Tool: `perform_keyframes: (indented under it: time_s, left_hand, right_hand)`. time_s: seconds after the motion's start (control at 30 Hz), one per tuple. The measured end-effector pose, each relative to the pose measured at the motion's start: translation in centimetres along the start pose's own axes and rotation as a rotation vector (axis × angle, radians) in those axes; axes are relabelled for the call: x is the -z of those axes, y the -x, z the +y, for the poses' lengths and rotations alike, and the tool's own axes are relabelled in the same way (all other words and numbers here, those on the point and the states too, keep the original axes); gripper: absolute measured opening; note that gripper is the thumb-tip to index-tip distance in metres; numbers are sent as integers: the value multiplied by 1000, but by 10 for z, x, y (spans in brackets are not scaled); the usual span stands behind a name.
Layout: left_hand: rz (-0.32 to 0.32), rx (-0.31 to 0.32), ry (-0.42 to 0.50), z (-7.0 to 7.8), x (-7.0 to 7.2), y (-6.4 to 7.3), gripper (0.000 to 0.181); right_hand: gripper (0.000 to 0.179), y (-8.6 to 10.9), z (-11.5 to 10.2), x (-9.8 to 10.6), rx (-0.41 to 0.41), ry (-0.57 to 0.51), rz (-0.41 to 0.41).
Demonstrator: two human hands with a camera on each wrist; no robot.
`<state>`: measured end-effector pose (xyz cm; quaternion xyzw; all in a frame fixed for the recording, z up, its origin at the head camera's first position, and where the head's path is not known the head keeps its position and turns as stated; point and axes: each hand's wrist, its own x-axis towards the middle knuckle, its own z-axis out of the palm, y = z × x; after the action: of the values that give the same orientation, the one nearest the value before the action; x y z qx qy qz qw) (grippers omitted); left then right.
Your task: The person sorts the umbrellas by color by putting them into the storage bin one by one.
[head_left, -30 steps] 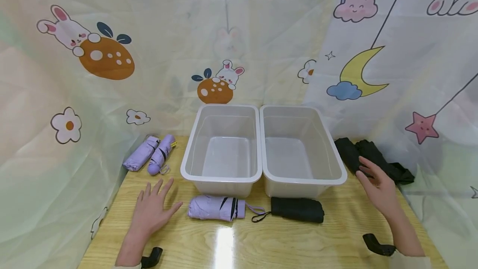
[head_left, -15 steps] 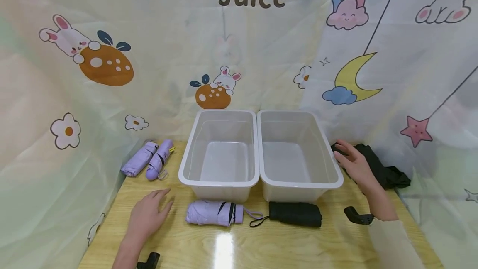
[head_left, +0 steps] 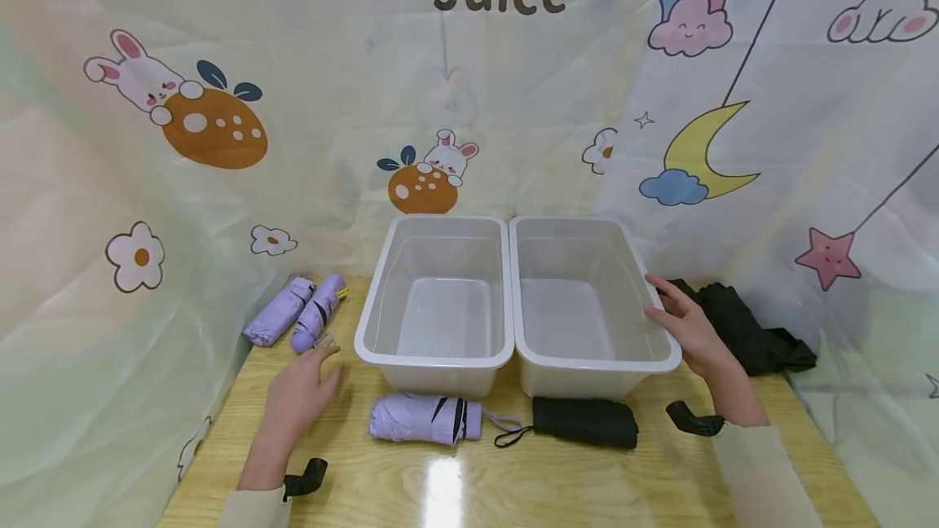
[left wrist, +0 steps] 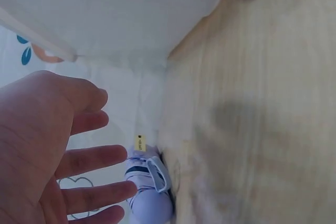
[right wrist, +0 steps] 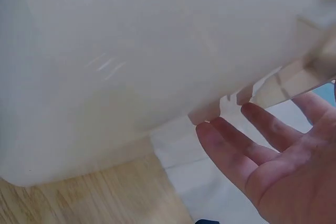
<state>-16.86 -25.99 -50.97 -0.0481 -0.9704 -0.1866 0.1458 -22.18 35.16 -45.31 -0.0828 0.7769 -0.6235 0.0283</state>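
My right hand [head_left: 689, 328] is at the right side of the right white bin [head_left: 597, 366], its fingers lying along the rim. In the right wrist view, the fingertips [right wrist: 210, 129] meet or nearly meet the bin's outer wall; whether they press cannot be told. My left hand [head_left: 297, 389] hovers with loosely bent fingers just in front of two folded purple umbrellas [head_left: 317, 312], holding nothing. The left wrist view has one purple umbrella [left wrist: 149, 203] beyond the fingers. Dark folded umbrellas [head_left: 734, 316] lie behind my right hand, partly hidden.
A second white bin [head_left: 434, 363] stands against the right one. In front of them lie a folded purple umbrella [head_left: 418, 419] and a folded black umbrella [head_left: 585, 422], straps meeting. A printed cloth [head_left: 330, 104] hangs behind and beside the wooden table [head_left: 557, 487].
My right hand has moved left from over the dark umbrellas to the right bin's rim. My left hand's spread fingers have drawn together, and it has shifted slightly. Umbrellas and bins appear unmoved.
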Motion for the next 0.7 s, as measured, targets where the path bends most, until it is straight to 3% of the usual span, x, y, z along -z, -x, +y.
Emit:
perform_keyframes:
  time_s: [0.3,0.53,0.7]
  left_hand:
    - [68,-42,-11,-11,-2,-37,37]
    - [27,27,-34,-32,-10,-68,52]
    - [-22,70,-44,-46,-22,-79,67]
  right_hand:
    - [62,1,1,-3,30,-104,3]
    - [62,1,5,-3,25,-156,11]
    - [62,0,7,-4,5,-173,26]
